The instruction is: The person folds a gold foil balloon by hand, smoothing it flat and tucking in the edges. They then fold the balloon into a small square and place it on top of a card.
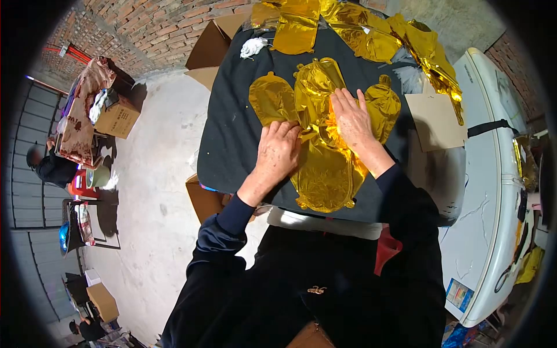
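A flat gold foil balloon (325,180) with rounded lobes lies spread on the black cloth (229,127) in front of me. My left hand (275,149) is closed, its curled fingers at the balloon's left side; the fingertips are partly hidden. My right hand (353,123) lies flat with fingers stretched on the crinkled foil at the middle right. Bunched shiny foil shows beside its palm. One lobe sticks out to the left and another to the right, and a longer part points away from me.
More gold foil pieces (371,43) lie along the far edge, near a bundle of white string (253,47). A cardboard sheet (436,122) and a white chest freezer (487,203) are at right. Open cardboard boxes stand at left; a person (52,167) sits farther off.
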A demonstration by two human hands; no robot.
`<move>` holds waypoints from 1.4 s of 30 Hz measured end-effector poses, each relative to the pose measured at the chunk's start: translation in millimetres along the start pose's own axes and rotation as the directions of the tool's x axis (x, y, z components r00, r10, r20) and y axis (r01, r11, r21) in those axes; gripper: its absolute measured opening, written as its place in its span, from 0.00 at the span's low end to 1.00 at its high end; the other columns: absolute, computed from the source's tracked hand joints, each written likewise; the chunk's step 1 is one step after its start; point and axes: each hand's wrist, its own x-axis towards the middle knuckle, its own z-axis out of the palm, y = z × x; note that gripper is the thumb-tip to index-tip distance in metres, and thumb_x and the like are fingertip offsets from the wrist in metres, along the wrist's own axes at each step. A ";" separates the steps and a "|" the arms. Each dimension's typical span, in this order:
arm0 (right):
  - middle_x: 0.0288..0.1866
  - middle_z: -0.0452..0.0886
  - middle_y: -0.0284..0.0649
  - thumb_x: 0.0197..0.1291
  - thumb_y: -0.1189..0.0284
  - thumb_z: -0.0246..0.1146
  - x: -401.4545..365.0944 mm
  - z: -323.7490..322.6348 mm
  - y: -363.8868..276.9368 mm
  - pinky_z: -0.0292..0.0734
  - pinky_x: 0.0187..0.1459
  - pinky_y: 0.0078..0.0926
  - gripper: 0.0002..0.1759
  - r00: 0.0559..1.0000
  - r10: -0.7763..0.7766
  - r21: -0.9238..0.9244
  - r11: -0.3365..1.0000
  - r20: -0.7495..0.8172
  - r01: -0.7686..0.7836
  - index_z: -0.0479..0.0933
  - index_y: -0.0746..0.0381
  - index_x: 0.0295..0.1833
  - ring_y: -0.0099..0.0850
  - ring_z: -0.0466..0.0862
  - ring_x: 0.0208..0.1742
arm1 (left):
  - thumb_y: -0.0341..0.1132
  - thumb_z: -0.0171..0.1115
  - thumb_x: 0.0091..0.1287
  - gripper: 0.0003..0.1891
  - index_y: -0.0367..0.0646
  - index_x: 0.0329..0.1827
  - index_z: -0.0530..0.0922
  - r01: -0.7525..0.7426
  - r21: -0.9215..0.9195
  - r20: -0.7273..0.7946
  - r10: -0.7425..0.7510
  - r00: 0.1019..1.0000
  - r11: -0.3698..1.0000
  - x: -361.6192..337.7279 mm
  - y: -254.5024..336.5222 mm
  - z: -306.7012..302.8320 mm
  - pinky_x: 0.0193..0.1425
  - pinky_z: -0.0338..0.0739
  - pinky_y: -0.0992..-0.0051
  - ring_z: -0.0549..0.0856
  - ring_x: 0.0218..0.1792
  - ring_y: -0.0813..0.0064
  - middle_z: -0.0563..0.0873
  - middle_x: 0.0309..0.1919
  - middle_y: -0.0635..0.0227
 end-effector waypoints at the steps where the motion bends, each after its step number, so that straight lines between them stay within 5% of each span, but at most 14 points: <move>1: 0.80 0.73 0.48 0.72 0.74 0.57 -0.5 -1.4 0.4 0.47 0.86 0.54 0.28 1.000 -0.001 -0.007 1.000 0.001 0.001 0.72 0.67 0.76 0.40 0.68 0.84 | 0.29 0.67 0.66 0.15 0.36 0.55 0.86 0.011 -0.015 -0.010 -0.011 1.000 1.000 0.1 1.4 2.9 0.59 0.75 0.62 0.82 0.54 0.58 0.87 0.55 0.61; 5: 0.80 0.74 0.47 0.71 0.75 0.58 0.4 -6.7 1.7 0.47 0.86 0.54 0.28 1.000 0.001 0.027 1.000 0.008 -0.001 0.72 0.66 0.76 0.40 0.68 0.84 | 0.26 0.65 0.66 0.21 0.32 0.63 0.80 0.199 -0.153 0.043 -0.195 0.980 0.968 2.4 4.2 2.8 0.58 0.79 0.58 0.85 0.53 0.51 0.88 0.53 0.54; 9: 0.80 0.74 0.45 0.70 0.77 0.59 -0.7 -7.8 1.8 0.48 0.86 0.55 0.29 1.000 0.018 0.076 0.997 0.015 -0.019 0.72 0.65 0.76 0.40 0.68 0.83 | 0.29 0.58 0.77 0.23 0.31 0.72 0.71 0.447 -0.423 0.234 -0.381 0.894 0.789 9.4 -3.2 -6.7 0.56 0.86 0.64 0.93 0.51 0.51 0.90 0.55 0.48; 22: 0.78 0.75 0.47 0.70 0.74 0.59 -7.3 -6.0 6.0 0.49 0.83 0.64 0.27 0.998 0.060 0.081 0.995 -0.038 -0.056 0.73 0.65 0.75 0.42 0.70 0.82 | 0.28 0.55 0.80 0.23 0.32 0.76 0.71 0.513 -0.517 0.359 -0.371 0.857 0.685 23.1 -2.5 -3.9 0.63 0.84 0.66 0.90 0.60 0.61 0.88 0.62 0.50; 28: 0.76 0.77 0.45 0.75 0.74 0.57 -2.8 -16.4 11.9 0.59 0.82 0.51 0.26 0.986 0.146 0.194 0.973 -0.084 -0.128 0.73 0.64 0.76 0.42 0.73 0.79 | 0.28 0.53 0.81 0.22 0.32 0.75 0.71 0.534 -0.532 0.373 -0.384 0.845 0.658 29.6 -7.0 -2.4 0.64 0.85 0.68 0.88 0.62 0.63 0.87 0.63 0.51; 29: 0.72 0.80 0.47 0.75 0.74 0.56 2.0 -10.3 18.7 0.70 0.74 0.48 0.22 0.968 0.163 0.254 0.961 -0.192 -0.112 0.76 0.65 0.71 0.46 0.78 0.73 | 0.28 0.53 0.81 0.21 0.32 0.75 0.71 0.527 -0.531 0.362 -0.384 0.849 0.664 29.0 -8.8 -1.7 0.64 0.85 0.68 0.88 0.62 0.64 0.87 0.63 0.51; 32: 0.67 0.83 0.49 0.76 0.74 0.56 18.0 -19.5 45.2 0.77 0.64 0.48 0.18 0.957 0.270 0.409 0.889 -0.102 -0.207 0.79 0.62 0.67 0.50 0.81 0.67 | 0.28 0.54 0.81 0.21 0.31 0.74 0.71 0.518 -0.545 0.350 -0.382 0.855 0.659 30.9 -11.8 -5.0 0.64 0.85 0.68 0.88 0.62 0.64 0.88 0.63 0.52; 33: 0.57 0.88 0.50 0.76 0.70 0.58 25.5 -9.3 57.7 0.80 0.55 0.48 0.14 0.936 0.295 0.389 0.899 -0.194 -0.203 0.84 0.61 0.59 0.52 0.85 0.57 | 0.29 0.55 0.81 0.21 0.32 0.74 0.72 0.511 -0.550 0.341 -0.381 0.860 0.661 30.9 -14.1 -3.7 0.64 0.84 0.68 0.88 0.63 0.65 0.88 0.63 0.53; 36: 0.46 0.90 0.50 0.74 0.63 0.60 52.5 3.6 89.7 0.82 0.52 0.45 0.15 0.932 0.347 0.410 0.839 0.105 -0.358 0.86 0.62 0.49 0.53 0.87 0.50 | 0.28 0.55 0.81 0.20 0.32 0.73 0.73 0.522 -0.553 0.345 -0.392 0.853 0.649 32.0 -11.4 -7.0 0.65 0.83 0.68 0.88 0.63 0.65 0.88 0.63 0.54; 42: 0.26 0.87 0.44 0.66 0.50 0.69 108.7 -0.3 101.2 0.81 0.35 0.41 0.27 0.780 0.377 0.386 0.709 0.499 -0.589 0.85 0.68 0.33 0.35 0.87 0.24 | 0.29 0.56 0.81 0.20 0.34 0.73 0.74 0.512 -0.553 0.341 -0.381 0.859 0.657 30.9 -9.3 -9.4 0.68 0.81 0.67 0.87 0.65 0.63 0.88 0.63 0.54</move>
